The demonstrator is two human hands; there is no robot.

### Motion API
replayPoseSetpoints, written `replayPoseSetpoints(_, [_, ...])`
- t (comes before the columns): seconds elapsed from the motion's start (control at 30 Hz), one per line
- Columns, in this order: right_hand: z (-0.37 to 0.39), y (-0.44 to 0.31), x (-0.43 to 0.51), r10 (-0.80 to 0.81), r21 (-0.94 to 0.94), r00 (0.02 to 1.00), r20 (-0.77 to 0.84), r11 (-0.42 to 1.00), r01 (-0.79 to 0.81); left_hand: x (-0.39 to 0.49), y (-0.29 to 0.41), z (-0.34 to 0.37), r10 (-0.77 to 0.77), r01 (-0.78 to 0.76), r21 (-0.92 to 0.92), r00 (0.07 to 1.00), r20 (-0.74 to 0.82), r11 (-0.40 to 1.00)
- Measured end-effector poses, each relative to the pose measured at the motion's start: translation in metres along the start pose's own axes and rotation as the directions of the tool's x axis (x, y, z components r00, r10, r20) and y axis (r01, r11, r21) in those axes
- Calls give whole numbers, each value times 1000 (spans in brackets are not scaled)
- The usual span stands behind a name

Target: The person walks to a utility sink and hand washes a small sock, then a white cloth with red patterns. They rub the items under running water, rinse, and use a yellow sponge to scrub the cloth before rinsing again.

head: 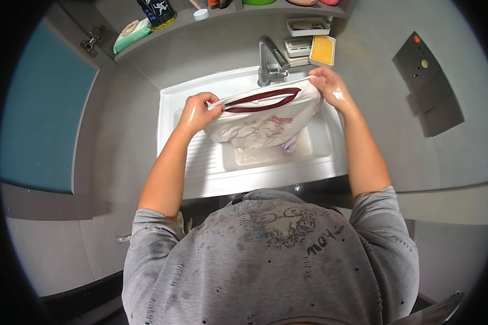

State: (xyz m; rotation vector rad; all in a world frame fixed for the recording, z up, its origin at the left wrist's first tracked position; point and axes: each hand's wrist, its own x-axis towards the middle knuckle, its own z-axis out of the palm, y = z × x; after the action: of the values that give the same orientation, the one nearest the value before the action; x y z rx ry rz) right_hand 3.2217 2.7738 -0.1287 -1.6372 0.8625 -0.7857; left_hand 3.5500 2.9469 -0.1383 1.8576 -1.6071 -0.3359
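Note:
A wet white garment [248, 131] with a dark red neckband [264, 109] and a faded red print hangs stretched between my two hands. My left hand [200, 111] pinches its upper edge at the left end of the neckband. At the other end, my right hand [329, 87] grips the cloth near the shoulder. Both hands are wet, and a patch of foam sits on the right one. Below the cloth, the basin of a white laundry sink [203, 178] holds cloudy, sudsy water [264, 155]. A small purple-and-white cloth [288, 146] lies partly in that water.
Behind the sink's rim stands a chrome faucet [264, 61]. Soap trays [308, 27] and a yellow soap bar [323, 50] are mounted on the wall to its right. A shelf [179, 34] above carries a green-and-white packet [132, 35] and a dark bottle [157, 14]. Ribbed washboard [201, 156] forms the sink's left part.

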Motion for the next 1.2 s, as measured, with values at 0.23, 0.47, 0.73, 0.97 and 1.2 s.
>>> replayPoseSetpoints(0.23, [2, -34, -15, -177, -85, 983, 41, 980, 180, 4, -11, 1, 31, -38, -77, 995, -91, 996])
replayPoseSetpoints(0.47, [-31, -50, -38, -171, -495, 985, -16, 858, 141, -5, -4, -3, -51, 162, -535, 975, 217, 829])
replayPoseSetpoints(0.73, [10, -98, -38, -497, -678, 865, -77, 662, 320, -56, 17, 29, 197, -205, -203, 979, -56, 958])
replayPoseSetpoints(0.97, [163, -83, 11, -547, -582, 727, 414, 455, 674, -141, -50, 40, -460, 352, -335, 823, -335, 874])
replayPoseSetpoints(1.2, [348, 24, 112, -185, -525, 784, 593, 649, 550, -208, -94, 18, -811, 814, -126, 523, -264, 566])
